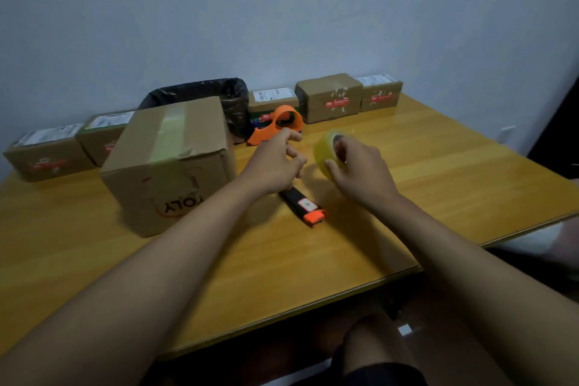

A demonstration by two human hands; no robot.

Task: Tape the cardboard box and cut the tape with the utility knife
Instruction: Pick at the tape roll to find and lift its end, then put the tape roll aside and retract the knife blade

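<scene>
A large cardboard box point(169, 163) stands on the wooden table point(407, 172) at left of centre, with a strip of tape along its top. My right hand point(360, 171) grips a yellowish roll of tape point(326, 147) held on edge above the table. My left hand point(275, 163) hovers just left of the roll, fingers curled and pinching near the roll's edge; I cannot tell if it holds the tape end. A black and orange utility knife point(305, 208) lies on the table below both hands, its upper end hidden under my left hand.
An orange tape dispenser point(277, 125) sits behind my left hand. A bin with a black liner point(219, 97) stands behind the big box. Several small sealed parcels point(329, 97) line the wall side. The table's front edge runs diagonally at right.
</scene>
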